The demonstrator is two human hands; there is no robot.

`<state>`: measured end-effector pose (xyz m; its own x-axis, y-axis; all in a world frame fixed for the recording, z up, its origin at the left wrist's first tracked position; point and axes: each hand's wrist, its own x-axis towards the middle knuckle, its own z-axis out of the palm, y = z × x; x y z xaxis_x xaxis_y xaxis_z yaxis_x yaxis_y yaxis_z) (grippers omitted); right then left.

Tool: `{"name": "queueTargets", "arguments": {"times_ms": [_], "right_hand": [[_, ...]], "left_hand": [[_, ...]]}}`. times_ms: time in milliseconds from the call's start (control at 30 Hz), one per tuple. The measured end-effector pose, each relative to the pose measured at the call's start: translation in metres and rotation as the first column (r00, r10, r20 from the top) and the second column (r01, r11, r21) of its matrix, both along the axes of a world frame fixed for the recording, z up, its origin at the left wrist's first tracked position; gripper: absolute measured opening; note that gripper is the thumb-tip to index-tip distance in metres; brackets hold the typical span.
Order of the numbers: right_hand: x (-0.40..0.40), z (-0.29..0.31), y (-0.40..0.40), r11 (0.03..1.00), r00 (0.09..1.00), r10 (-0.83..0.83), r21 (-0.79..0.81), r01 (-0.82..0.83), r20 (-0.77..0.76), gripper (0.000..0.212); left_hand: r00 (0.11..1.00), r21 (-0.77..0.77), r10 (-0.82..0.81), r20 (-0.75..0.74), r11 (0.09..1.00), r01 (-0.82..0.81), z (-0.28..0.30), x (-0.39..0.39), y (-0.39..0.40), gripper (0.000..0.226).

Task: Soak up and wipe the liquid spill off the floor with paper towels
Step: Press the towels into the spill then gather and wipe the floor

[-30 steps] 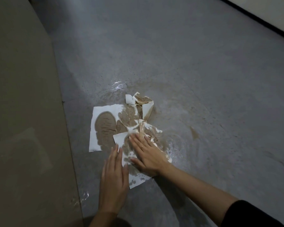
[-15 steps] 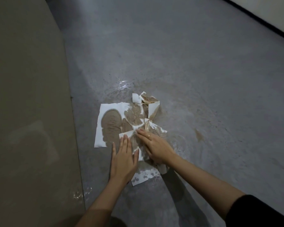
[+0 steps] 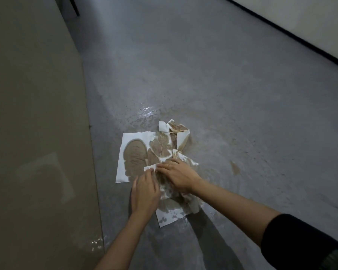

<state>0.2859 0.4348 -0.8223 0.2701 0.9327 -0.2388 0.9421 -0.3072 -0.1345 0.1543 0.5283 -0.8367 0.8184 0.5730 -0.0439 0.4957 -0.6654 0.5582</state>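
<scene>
Left hand [image 3: 144, 193] near the bottom, fingers curled, tips on the edge of the nearest paper towel [image 3: 169, 217]; whether it pinches it, can't tell. Right hand [image 3: 179, 175] just beyond, palm down, fingers spread flat on the same sheet. Brown-soaked towels [image 3: 137, 154] lie overlapping on the grey floor [image 3: 222, 84]. Wet sheen [image 3: 147, 113] behind them, small brown streak [image 3: 235, 167] to the right.

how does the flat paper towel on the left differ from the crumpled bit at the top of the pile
The flat white paper towel lies spread open with wide white margins around one big brown stain; the small crumpled paper towel piece is folded up, raised, and much smaller. Both are soaked brown and rest on the grey floor.
</scene>
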Motion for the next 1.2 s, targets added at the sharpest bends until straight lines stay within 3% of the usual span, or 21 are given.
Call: {"name": "queueTargets", "arguments": {"times_ms": [67, 167, 333, 533, 700, 833, 900, 1000, 1200], "right_hand": [[-0.006, -0.008, 0.006, 1.0, 1.0, 0.01, 0.012, -0.01, -0.014, 0.058], [-0.019, -0.027, 0.011, 1.0, 0.999, 0.008, 0.012, -0.008, -0.047, 0.07], [-0.024, -0.036, 0.009, 1.0, 1.0, -0.001, 0.03, 0.001, -0.025, 0.07], [-0.003, -0.009, 0.026, 0.995, 0.996, 0.089, 0.047, -0.09, 0.023, 0.057], [-0.025, -0.031, 0.033, 0.998, 0.998, 0.056, 0.02, -0.056, 0.016, 0.076], [-0.04, -0.018, 0.059, 0.984, 0.994, 0.003, 0.176, -0.023, 0.112, 0.06], [-0.048, -0.022, 0.073, 0.964, 0.995, 0.084, 0.25, -0.095, 0.056, 0.052], [-0.054, -0.035, 0.085, 0.968, 0.973, 0.229, 0.117, -0.224, -0.031, 0.057], [-0.052, -0.047, 0.087, 0.957, 0.962, 0.272, 0.112, -0.267, -0.03, 0.06]], "left_hand": [[0.98, -0.074, 0.173, 0.093, 0.983, -0.166, 0.007, -0.007, -0.002, 0.036], [0.953, -0.042, 0.284, 0.106, 0.959, -0.281, 0.005, -0.026, -0.005, 0.04], [0.951, 0.029, 0.3, 0.074, 0.952, -0.303, -0.001, -0.047, -0.003, 0.044], [0.928, -0.129, 0.363, 0.084, 0.928, -0.351, 0.003, -0.055, -0.007, 0.039], [0.918, -0.145, 0.353, 0.182, 0.933, -0.33, 0.008, -0.06, -0.01, 0.043], [0.882, -0.185, 0.394, 0.259, 0.916, -0.355, 0.006, -0.065, -0.007, 0.044], [0.851, -0.219, 0.426, 0.306, 0.902, -0.373, 0.007, -0.066, -0.005, 0.042], [0.811, -0.277, 0.457, 0.364, 0.885, -0.375, 0.009, -0.068, 0.0, 0.043], [0.761, -0.366, 0.5, 0.413, 0.857, -0.364, 0.012, -0.076, 0.005, 0.045]]}}
